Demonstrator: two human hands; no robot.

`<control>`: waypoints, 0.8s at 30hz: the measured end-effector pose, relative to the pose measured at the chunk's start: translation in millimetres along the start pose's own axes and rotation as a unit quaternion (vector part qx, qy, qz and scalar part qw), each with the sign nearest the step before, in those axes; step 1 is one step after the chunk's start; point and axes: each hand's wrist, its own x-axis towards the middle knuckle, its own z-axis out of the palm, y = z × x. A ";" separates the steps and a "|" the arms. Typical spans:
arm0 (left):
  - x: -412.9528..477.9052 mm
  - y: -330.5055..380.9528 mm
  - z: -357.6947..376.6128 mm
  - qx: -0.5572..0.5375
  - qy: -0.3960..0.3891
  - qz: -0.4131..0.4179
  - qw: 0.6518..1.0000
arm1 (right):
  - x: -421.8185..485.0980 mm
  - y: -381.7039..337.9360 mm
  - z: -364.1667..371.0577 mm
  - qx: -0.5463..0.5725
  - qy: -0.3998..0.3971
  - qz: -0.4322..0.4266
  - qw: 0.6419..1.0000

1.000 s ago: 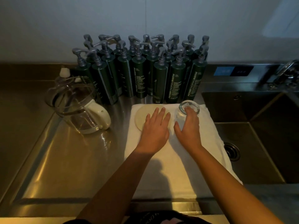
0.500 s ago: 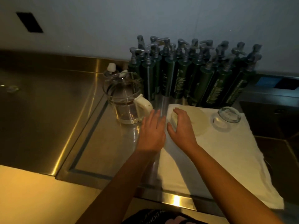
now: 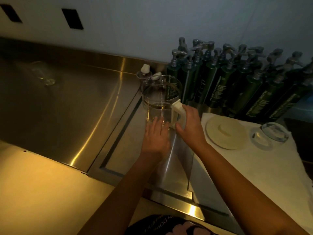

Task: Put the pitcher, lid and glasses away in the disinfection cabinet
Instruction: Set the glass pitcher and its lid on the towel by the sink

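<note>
A clear glass pitcher (image 3: 158,99) with a white handle stands upright on the steel counter (image 3: 67,107), in front of the bottles. My right hand (image 3: 189,126) grips the white handle from the right. With straight fingers, my left hand (image 3: 155,134) touches the pitcher's lower front wall. The round cream lid (image 3: 226,131) lies flat on a white towel (image 3: 245,167) to the right. One glass (image 3: 274,134) stands upside down on the towel beside the lid. Far left on the counter lies a faint second glass (image 3: 44,77).
Several dark green pump bottles (image 3: 237,85) crowd the back wall behind the pitcher and towel. Two small clear bottles with white caps (image 3: 145,72) stand just behind the pitcher. The dark sink edge (image 3: 303,133) sits at the far right. A yellow-lit worktop (image 3: 42,192) lies near me.
Both hands moved left off the towel to the pitcher. My right hand left the lid's edge and took the white handle; my left hand reached the glass wall. The view swung left.
</note>
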 end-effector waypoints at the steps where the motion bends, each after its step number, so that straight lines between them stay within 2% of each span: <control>1: 1.2 -3.0 -1.3 -0.001 -0.010 -0.011 1.000 | 3.6 -1.5 1.0 -0.006 -0.008 0.005 1.000; 15: 15.8 -21.8 -6.1 -0.041 -0.005 -0.036 0.998 | 24.1 8.2 12.3 -0.051 -0.072 0.043 0.995; 24: 22.8 -19.7 -5.8 -0.047 -0.015 -0.033 0.998 | 45.8 5.8 8.4 -0.007 -0.084 0.132 0.988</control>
